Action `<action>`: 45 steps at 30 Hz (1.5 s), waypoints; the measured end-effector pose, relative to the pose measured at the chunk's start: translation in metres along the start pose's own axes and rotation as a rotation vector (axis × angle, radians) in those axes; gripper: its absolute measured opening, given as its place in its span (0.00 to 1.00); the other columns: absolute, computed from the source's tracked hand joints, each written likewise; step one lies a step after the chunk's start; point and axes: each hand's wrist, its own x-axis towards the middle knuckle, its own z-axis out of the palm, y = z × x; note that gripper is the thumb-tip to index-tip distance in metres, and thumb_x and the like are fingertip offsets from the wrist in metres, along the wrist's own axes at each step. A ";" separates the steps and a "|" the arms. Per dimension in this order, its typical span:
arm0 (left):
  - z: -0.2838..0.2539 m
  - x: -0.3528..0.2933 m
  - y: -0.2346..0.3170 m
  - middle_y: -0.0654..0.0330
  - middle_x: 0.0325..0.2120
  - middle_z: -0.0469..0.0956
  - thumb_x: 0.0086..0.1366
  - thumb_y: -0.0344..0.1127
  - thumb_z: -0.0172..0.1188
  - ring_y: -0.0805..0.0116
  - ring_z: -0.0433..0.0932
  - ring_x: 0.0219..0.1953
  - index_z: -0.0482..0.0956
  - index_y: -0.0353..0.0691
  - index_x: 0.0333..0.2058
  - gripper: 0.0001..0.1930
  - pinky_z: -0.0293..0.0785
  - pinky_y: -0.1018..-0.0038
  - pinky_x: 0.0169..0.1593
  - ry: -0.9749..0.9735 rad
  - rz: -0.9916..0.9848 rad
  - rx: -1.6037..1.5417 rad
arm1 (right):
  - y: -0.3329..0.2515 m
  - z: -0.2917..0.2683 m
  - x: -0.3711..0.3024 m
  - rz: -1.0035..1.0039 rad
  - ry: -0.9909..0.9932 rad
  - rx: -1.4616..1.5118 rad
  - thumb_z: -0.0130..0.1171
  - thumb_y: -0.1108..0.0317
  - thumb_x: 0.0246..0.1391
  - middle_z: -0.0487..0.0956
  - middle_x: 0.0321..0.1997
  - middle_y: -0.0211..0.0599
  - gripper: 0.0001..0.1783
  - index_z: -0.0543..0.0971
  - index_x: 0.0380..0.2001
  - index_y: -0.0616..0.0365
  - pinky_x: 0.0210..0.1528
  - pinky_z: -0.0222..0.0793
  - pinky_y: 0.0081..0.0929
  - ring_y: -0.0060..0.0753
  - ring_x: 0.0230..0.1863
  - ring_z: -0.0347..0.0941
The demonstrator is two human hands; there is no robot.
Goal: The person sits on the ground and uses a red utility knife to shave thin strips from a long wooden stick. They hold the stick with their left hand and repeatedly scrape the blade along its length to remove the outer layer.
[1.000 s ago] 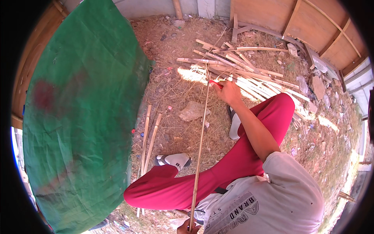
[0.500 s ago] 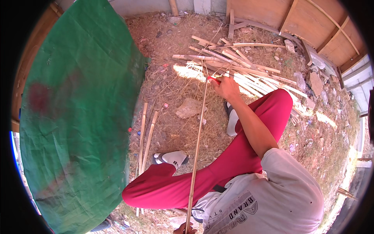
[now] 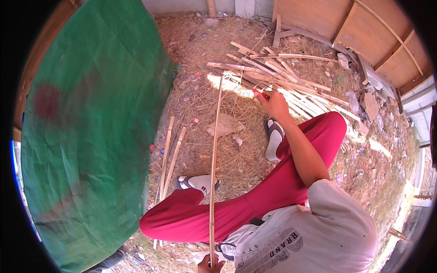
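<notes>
My left hand (image 3: 210, 265), at the bottom edge, is closed round the lower end of a long, thin bamboo strip (image 3: 214, 168). The strip runs up in front of my body, past my bent leg, to its tip above the ground litter. My right hand (image 3: 274, 105) is closed on a small red tool (image 3: 260, 93); its kind is too small to make out. A gap separates this tool from the strip. Beyond my right hand lies a loose pile of split bamboo strips (image 3: 291, 82), with thin shavings (image 3: 232, 107) on the ground nearby.
A green tarp (image 3: 95, 136) stands along the left. Beside it lie a few bamboo pieces (image 3: 172, 157). A flat stone (image 3: 226, 125) rests between my feet. Wooden panels (image 3: 314, 20) close off the far right, with rubble (image 3: 370, 105) along their base.
The strip's far end has swung left, away from my right hand. My right hand with the red tool has shifted slightly right and nearer. My left hand keeps its hold.
</notes>
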 end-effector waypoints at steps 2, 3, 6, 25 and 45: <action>-0.006 0.017 0.029 0.48 0.32 0.83 0.64 0.37 0.70 0.56 0.82 0.32 0.78 0.35 0.50 0.19 0.76 0.60 0.35 -0.029 -0.128 -0.110 | -0.008 -0.002 -0.020 -0.094 -0.015 0.105 0.62 0.39 0.61 0.77 0.17 0.44 0.30 0.88 0.42 0.58 0.27 0.69 0.39 0.40 0.19 0.74; 0.005 0.023 0.021 0.49 0.30 0.82 0.65 0.40 0.69 0.58 0.82 0.30 0.79 0.38 0.52 0.20 0.76 0.60 0.35 0.008 -0.108 -0.331 | -0.016 -0.004 -0.033 -0.146 -0.039 0.172 0.62 0.40 0.61 0.76 0.16 0.43 0.29 0.88 0.42 0.59 0.26 0.69 0.37 0.37 0.18 0.73; 0.025 0.048 0.012 0.50 0.28 0.82 0.67 0.42 0.67 0.55 0.84 0.30 0.79 0.42 0.52 0.18 0.76 0.59 0.32 -0.025 -0.173 -0.150 | -0.039 -0.015 -0.064 -0.236 -0.144 0.223 0.64 0.42 0.61 0.79 0.20 0.44 0.26 0.88 0.43 0.57 0.27 0.71 0.36 0.39 0.20 0.76; 0.026 0.148 0.092 0.67 0.25 0.74 0.60 0.29 0.71 0.80 0.71 0.28 0.77 0.35 0.46 0.17 0.70 0.79 0.33 0.059 -0.149 -0.422 | -0.050 0.024 -0.130 -0.666 -0.571 0.377 0.67 0.52 0.61 0.80 0.22 0.46 0.20 0.88 0.36 0.62 0.25 0.68 0.36 0.44 0.20 0.76; 0.035 0.167 0.094 0.57 0.22 0.77 0.65 0.33 0.69 0.63 0.77 0.23 0.74 0.38 0.40 0.12 0.72 0.67 0.30 0.072 -0.069 -0.297 | -0.053 0.026 -0.134 -0.692 -0.424 0.238 0.68 0.50 0.58 0.83 0.25 0.42 0.21 0.88 0.35 0.61 0.24 0.72 0.34 0.42 0.21 0.79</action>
